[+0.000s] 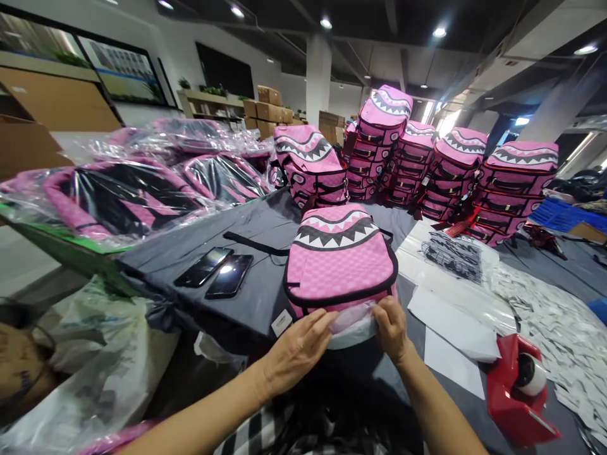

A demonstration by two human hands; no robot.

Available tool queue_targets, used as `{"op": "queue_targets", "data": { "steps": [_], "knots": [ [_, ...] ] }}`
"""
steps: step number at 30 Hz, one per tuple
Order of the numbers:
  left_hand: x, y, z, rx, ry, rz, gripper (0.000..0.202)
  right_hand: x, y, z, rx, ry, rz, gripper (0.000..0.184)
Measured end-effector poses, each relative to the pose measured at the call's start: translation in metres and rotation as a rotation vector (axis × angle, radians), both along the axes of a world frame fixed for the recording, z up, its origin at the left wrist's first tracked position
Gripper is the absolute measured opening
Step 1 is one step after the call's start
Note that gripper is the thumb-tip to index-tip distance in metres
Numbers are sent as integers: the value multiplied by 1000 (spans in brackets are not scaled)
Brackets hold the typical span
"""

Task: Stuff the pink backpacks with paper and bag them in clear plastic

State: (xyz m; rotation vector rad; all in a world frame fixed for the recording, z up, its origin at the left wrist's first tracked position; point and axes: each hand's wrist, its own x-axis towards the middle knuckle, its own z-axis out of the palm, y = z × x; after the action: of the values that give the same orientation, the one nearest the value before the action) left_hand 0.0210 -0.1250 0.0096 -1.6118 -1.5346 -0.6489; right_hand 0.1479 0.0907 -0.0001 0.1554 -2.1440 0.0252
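Note:
A pink backpack [339, 262] with a shark-teeth print and black trim lies flat on the grey-covered table [199, 243] in front of me. At its near edge a clear plastic bag [353, 322] is bunched up. My left hand [298, 347] rests on the bag's opening with fingers curled against the plastic. My right hand [391, 328] pinches the same plastic edge right beside the backpack's bottom.
Two dark phones [215, 270] lie left of the backpack. A red tape dispenser [519, 388] sits at right near white paper sheets [453, 325] and a heap of small tags [550, 316]. Stacks of pink backpacks [450, 170] stand behind; bagged ones [128, 196] pile at left.

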Motion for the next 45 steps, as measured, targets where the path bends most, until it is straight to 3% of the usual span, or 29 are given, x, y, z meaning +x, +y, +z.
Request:
{"op": "queue_targets", "data": {
  "steps": [3,6,8,10,12,15,17,19,22,24,27,30,33,37,41,45],
  "knots": [
    [13,-3,-35,27,-78,64,19,11,-4,-25,-2,-27,21,22],
    [20,-9,-50,-77,-193,22,9,31,-3,-24,-106,-263,215,26],
    [21,-11,-47,-118,-293,-25,12,39,2,-11,-244,-454,316,40],
    [21,-11,-40,-95,-393,-28,13,38,9,3,-291,-592,292,34],
    [20,-7,-35,-46,-425,10,18,30,12,12,-187,-700,187,20],
    [18,0,-34,-61,-300,40,16,20,8,16,60,-814,43,10],
    [15,4,-36,-135,-207,17,10,19,2,18,188,-822,-6,4],
    [11,7,-35,-240,-178,10,16,21,0,20,263,-752,12,13],
    [4,10,-29,-402,-182,25,32,22,6,24,275,-599,160,18],
    [-1,9,-22,-449,-157,2,18,19,13,27,247,-579,260,19],
    [-10,6,-10,-393,-19,-167,7,11,19,31,284,-656,298,18],
    [-20,6,0,-296,114,-413,16,3,19,41,398,-760,282,13],
    [-30,14,7,-397,171,-596,25,-2,16,57,502,-860,365,11],
    [-38,25,16,-473,309,-655,22,-6,10,73,647,-919,359,9],
    [-37,18,19,-409,365,-642,17,-4,3,69,733,-871,345,9],
    [-28,-8,-2,-289,286,-548,20,13,-1,44,679,-645,329,11]
  ]
}}
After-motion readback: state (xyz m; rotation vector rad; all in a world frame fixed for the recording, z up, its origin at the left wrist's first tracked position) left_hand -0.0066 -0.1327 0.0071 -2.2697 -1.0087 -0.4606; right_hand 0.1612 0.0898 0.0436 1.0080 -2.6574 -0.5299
